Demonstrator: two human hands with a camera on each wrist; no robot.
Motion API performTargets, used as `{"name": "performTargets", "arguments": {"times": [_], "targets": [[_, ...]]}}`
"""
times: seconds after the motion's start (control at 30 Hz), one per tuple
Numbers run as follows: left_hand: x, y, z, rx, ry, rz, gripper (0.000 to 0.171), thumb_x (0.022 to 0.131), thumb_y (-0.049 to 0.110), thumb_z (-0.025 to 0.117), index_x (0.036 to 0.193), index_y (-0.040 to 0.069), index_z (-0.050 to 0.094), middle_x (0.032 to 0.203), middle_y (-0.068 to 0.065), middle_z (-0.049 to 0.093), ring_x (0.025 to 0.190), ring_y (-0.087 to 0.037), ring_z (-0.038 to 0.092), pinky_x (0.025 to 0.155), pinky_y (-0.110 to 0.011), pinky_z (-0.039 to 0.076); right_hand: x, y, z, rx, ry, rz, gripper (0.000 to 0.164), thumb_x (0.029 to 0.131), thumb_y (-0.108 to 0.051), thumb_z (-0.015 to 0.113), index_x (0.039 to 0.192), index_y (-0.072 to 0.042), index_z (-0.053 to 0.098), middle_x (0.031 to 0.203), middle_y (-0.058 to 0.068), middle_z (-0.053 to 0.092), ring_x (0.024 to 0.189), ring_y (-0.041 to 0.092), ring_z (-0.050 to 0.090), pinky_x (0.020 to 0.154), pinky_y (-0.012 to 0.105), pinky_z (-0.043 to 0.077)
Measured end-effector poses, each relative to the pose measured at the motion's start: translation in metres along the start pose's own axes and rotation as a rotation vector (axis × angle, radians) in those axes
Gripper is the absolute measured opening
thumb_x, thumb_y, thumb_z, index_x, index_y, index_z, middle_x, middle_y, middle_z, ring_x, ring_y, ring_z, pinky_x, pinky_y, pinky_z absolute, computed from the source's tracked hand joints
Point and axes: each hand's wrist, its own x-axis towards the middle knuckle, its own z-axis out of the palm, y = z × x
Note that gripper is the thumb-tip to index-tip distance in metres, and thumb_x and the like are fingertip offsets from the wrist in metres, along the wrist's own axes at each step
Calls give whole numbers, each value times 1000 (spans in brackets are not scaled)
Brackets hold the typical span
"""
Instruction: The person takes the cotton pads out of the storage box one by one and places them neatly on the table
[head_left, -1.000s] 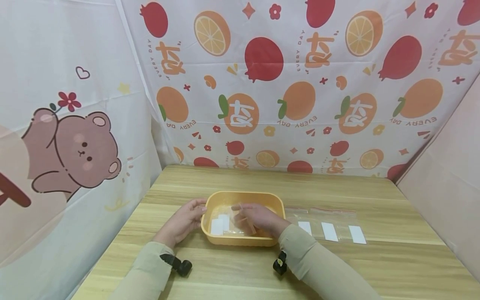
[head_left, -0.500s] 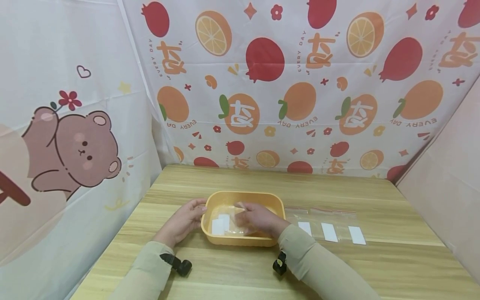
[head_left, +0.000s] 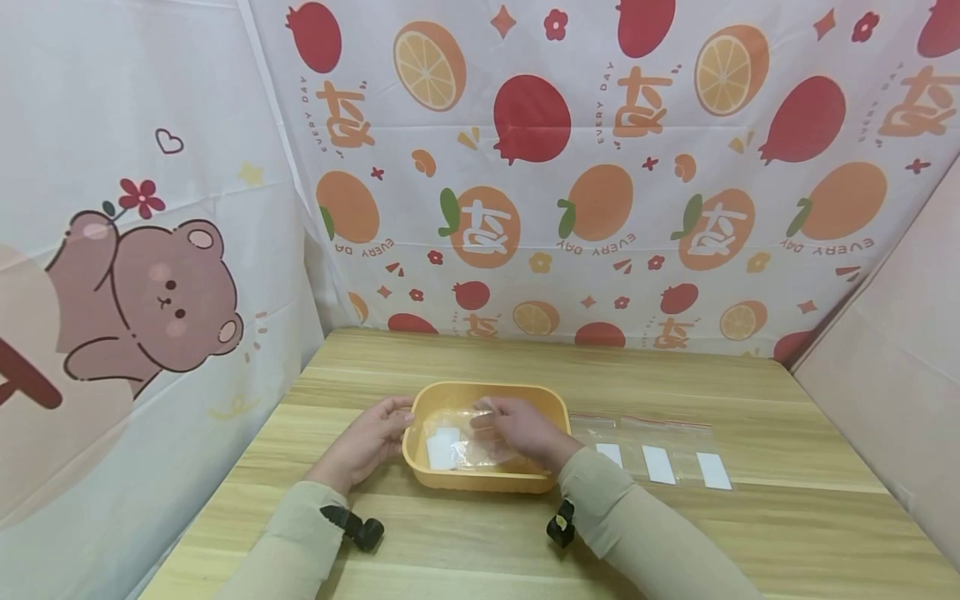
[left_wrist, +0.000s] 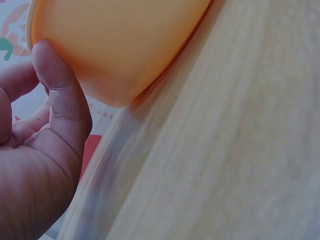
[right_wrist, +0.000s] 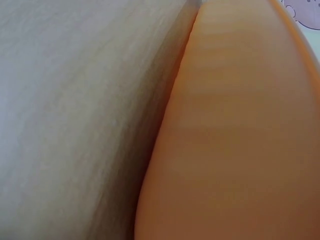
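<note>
A yellow plastic tub [head_left: 487, 481] stands on the table in the head view, with clear zip bags and white cards [head_left: 442, 450] inside it. My left hand [head_left: 371, 442] holds the tub's left end; in the left wrist view the thumb [left_wrist: 55, 75] lies against the wall near the rim. Reaching into the tub from the right, my right hand [head_left: 521, 429] pinches the upper part of a clear zip bag [head_left: 483, 452]. Its lower fingers are partly hidden. Only the tub's outer wall [right_wrist: 230, 140] and the table show in the right wrist view.
Right of the tub, three clear zip bags with white cards [head_left: 658, 464] lie side by side on the wooden table [head_left: 465, 542]. The nearest one is partly behind the right forearm. Printed cloth [head_left: 592, 275] hangs at the table's back and sides.
My right hand's fingers have drawn up slightly with the clear zip bag, and the bags and cards in the tub have shifted a little. My left hand has stayed at the tub's end.
</note>
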Motion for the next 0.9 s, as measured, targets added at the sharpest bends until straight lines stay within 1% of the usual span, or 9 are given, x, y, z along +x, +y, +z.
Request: {"name": "performTargets", "arguments": {"times": [0.07, 0.13, 0.33, 0.5, 0.6, 0.8, 0.9], "targets": [[0, 0, 0, 5, -1, -1, 52, 105, 15, 54, 148, -7, 35, 120, -21, 59, 94, -20, 62, 78, -33, 58, -1, -2, -1, 4, -3, 2, 42, 111, -29, 41, 142, -5, 55, 129, 17, 65, 107, 31, 66, 81, 46, 59], [0, 1, 0, 7, -1, -2, 52, 105, 16, 54, 148, -7, 35, 119, -20, 60, 93, -20, 62, 78, -33, 58, -2, -4, -2, 5, -9, 0, 42, 111, -28, 40, 143, -5, 54, 130, 17, 64, 108, 32, 66, 81, 46, 59], [0, 0, -1, 7, -2, -4, 52, 105, 16, 55, 148, -7, 35, 115, -17, 61, 89, -19, 62, 76, -32, 57, -4, -7, -7, 12, -28, -3, 39, 109, -12, 40, 144, -3, 53, 131, 20, 63, 110, 34, 66, 80, 45, 60], [0, -1, -1, 4, 0, -2, 52, 105, 16, 55, 147, -7, 36, 113, -15, 62, 88, -18, 62, 75, -32, 57, -5, -10, -11, 0, -34, 7, 41, 105, -4, 40, 143, -5, 55, 130, 19, 64, 110, 33, 66, 78, 45, 60], [0, -1, -1, 1, -1, 2, 51, 105, 15, 55, 147, -7, 36, 113, -16, 61, 89, -18, 62, 75, -32, 58, -5, -13, -13, 0, -35, 8, 43, 102, -1, 39, 142, -4, 56, 127, 19, 65, 108, 33, 67, 78, 47, 60], [1, -2, -2, -1, 1, -3, 52, 105, 16, 55, 148, -6, 36, 113, -16, 62, 88, -17, 62, 75, -32, 58, -6, -18, -19, -10, -52, 10, 40, 104, -5, 40, 140, -2, 57, 126, 21, 66, 109, 35, 67, 83, 47, 59], [1, -2, -2, -3, 2, -3, 52, 104, 16, 56, 148, -6, 36, 113, -16, 62, 89, -18, 63, 76, -32, 58, -7, -22, -22, -30, -68, 10, 43, 102, -2, 39, 141, -1, 56, 128, 21, 65, 112, 34, 66, 86, 45, 58]]}}
